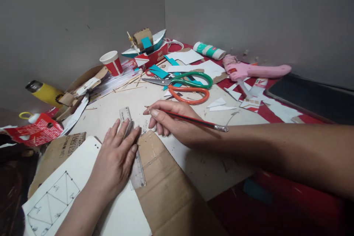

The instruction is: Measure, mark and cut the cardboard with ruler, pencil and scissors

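While the left hand (117, 156) presses spread fingers flat on a clear plastic ruler (133, 147) to steady it along the brown corrugated cardboard sheet (163, 184) at lower centre, the right hand (168, 118) pinches one red pencil (193, 120), apparently ruling a line. Behind, two pairs of scissors lie crossed, green-handled (193, 79) over orange-handled (190, 95), beside one pink glue gun (249, 69).
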`<move>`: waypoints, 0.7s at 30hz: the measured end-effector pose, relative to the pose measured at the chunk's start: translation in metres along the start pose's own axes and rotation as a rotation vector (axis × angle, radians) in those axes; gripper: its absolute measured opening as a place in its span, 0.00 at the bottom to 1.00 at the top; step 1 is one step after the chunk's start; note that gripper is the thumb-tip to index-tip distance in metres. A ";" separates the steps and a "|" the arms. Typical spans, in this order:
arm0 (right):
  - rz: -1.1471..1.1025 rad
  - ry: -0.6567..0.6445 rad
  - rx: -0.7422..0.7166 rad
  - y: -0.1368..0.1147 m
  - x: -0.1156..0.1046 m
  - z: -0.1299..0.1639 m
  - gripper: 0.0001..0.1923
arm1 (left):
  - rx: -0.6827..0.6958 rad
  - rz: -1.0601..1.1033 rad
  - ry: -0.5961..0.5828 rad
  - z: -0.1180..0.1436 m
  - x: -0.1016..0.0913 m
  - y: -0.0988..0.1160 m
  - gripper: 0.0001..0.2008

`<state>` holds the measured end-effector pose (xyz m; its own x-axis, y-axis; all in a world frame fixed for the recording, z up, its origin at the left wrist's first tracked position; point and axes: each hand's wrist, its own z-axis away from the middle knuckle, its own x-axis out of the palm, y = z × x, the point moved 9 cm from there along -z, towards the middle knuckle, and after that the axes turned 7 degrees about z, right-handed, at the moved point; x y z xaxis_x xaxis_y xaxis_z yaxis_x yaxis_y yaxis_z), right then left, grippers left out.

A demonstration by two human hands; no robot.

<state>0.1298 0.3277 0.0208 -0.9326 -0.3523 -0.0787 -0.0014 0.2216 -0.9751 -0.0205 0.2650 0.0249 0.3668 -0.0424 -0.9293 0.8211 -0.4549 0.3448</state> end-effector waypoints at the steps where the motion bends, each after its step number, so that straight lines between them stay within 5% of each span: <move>1: 0.006 -0.004 -0.005 0.000 0.000 0.000 0.10 | -0.011 -0.016 -0.063 0.000 0.008 -0.005 0.24; 6: 0.039 -0.023 -0.004 0.003 0.001 0.000 0.10 | -0.077 -0.053 -0.183 0.003 0.021 -0.020 0.26; 21: 0.159 0.005 -0.134 -0.004 -0.002 0.000 0.11 | -0.005 -0.135 -0.166 0.006 0.021 -0.018 0.31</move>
<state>0.1322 0.3273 0.0246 -0.9266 -0.2992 -0.2278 0.0978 0.3931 -0.9143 -0.0297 0.2672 -0.0011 0.1771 -0.1273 -0.9759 0.8601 -0.4620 0.2163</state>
